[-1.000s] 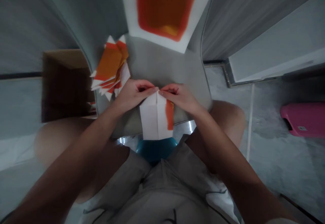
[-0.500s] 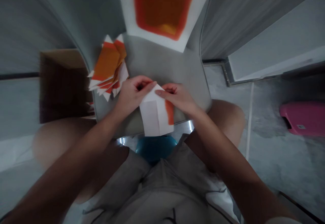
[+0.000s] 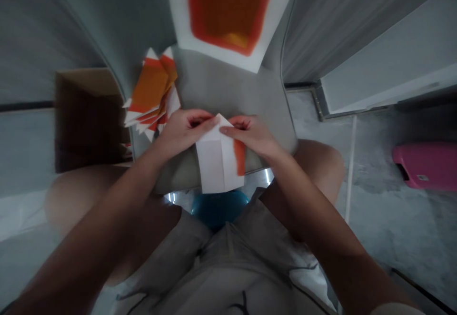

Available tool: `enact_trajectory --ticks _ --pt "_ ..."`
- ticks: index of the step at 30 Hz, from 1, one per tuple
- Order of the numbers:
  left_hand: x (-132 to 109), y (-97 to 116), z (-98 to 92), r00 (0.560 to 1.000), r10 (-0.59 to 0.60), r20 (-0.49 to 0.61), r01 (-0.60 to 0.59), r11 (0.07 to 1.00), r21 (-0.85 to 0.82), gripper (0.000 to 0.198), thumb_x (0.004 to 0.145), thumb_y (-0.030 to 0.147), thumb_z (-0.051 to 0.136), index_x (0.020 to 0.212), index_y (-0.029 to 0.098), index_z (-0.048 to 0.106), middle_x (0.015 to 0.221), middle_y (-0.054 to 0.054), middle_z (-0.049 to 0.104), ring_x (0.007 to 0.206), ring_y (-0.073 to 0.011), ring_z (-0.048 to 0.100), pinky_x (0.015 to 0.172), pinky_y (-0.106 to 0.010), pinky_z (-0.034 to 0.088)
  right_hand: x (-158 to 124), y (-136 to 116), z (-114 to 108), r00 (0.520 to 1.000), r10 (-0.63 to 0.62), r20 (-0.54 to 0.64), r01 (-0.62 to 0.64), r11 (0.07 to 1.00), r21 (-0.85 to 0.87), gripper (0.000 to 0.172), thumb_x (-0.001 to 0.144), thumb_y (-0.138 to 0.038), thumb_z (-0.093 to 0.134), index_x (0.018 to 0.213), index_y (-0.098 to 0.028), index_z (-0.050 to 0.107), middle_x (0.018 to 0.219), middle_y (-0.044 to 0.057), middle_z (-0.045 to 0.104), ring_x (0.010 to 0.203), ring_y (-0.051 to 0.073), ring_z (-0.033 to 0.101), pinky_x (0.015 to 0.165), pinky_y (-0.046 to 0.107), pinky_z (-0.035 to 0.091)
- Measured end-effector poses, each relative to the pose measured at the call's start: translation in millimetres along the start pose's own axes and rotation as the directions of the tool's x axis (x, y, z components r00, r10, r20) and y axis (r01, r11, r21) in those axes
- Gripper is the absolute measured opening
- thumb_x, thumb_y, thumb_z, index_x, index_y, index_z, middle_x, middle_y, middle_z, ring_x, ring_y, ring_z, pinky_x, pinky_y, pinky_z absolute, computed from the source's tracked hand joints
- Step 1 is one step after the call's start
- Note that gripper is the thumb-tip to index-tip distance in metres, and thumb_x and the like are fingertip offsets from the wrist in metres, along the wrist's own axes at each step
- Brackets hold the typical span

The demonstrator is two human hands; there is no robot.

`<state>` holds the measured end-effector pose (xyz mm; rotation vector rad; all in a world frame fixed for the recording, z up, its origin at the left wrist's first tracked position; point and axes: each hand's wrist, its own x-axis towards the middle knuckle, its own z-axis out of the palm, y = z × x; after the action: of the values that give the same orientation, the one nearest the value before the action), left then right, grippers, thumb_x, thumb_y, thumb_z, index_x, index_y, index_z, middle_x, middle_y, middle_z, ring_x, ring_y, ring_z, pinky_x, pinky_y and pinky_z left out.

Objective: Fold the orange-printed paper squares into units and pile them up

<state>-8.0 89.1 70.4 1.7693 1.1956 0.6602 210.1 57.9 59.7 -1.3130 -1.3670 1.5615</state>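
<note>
A white folded paper (image 3: pixel 217 162) with an orange strip on its right side lies on the near edge of a grey stool seat (image 3: pixel 232 91). My left hand (image 3: pixel 183 132) presses its fingers on the paper's upper left fold. My right hand (image 3: pixel 252 134) pinches the upper right corner, fingers closed on the paper. The tips of both hands meet at the paper's pointed top. A heap of several folded orange-and-white papers (image 3: pixel 153 91) sits on the seat just left of my left hand.
A white sheet with a large orange square (image 3: pixel 228 10) lies at the seat's far end. A brown cardboard box (image 3: pixel 89 120) stands on the floor to the left. A pink object (image 3: pixel 424 165) lies on the floor at right. My knees flank the stool.
The top point of the paper has tilted slightly to the right and both hands have shifted a little while pressing the fold. The paper stays in the same place.
</note>
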Motion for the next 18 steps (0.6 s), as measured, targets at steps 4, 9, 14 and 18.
enact_trajectory --ticks 4,9,14,18 --pt "-4 4 -13.0 0.994 -0.015 0.105 0.011 0.999 0.042 0.034 0.091 0.053 0.069 0.087 0.021 0.080 0.077 -0.001 0.074 0.072 -0.0160 0.065 0.059 -0.026 0.045 1 2 0 1.000 0.017 -0.013 -0.017 0.999 0.040 0.038 0.081 -0.054 0.082 0.096 -0.020 0.075 0.092 0.003 0.076 0.083 0.017 0.068 0.067 0.027 0.054" --pt "-6 6 -12.4 0.997 -0.021 0.073 0.017 0.998 0.053 0.034 0.092 0.053 0.068 0.080 0.022 0.078 0.070 0.000 0.071 0.066 -0.0143 0.062 0.057 -0.025 0.043 3 3 1 1.000 0.014 -0.021 -0.014 0.999 0.031 0.036 0.082 -0.054 0.082 0.094 -0.020 0.076 0.092 0.002 0.076 0.083 0.017 0.067 0.067 0.026 0.053" --pt "-6 1 -9.2 0.999 -0.017 0.034 0.016 0.999 0.045 0.039 0.093 0.055 0.066 0.076 0.021 0.075 0.069 0.000 0.070 0.063 -0.0133 0.059 0.055 -0.025 0.041 5 4 1 1.000 0.019 -0.022 -0.018 0.998 0.054 0.038 0.078 -0.054 0.085 0.091 -0.020 0.077 0.089 0.002 0.075 0.080 0.016 0.066 0.066 0.025 0.052" --pt "-5 -2 -9.0 1.000 -0.006 0.025 0.005 0.998 0.064 0.039 0.093 0.054 0.066 0.076 0.020 0.075 0.069 0.000 0.069 0.062 -0.0126 0.058 0.053 -0.025 0.039 5 4 1 1.000 0.015 -0.016 -0.014 0.998 0.062 0.040 0.077 -0.055 0.086 0.092 -0.019 0.077 0.088 0.002 0.076 0.079 0.016 0.066 0.065 0.025 0.051"
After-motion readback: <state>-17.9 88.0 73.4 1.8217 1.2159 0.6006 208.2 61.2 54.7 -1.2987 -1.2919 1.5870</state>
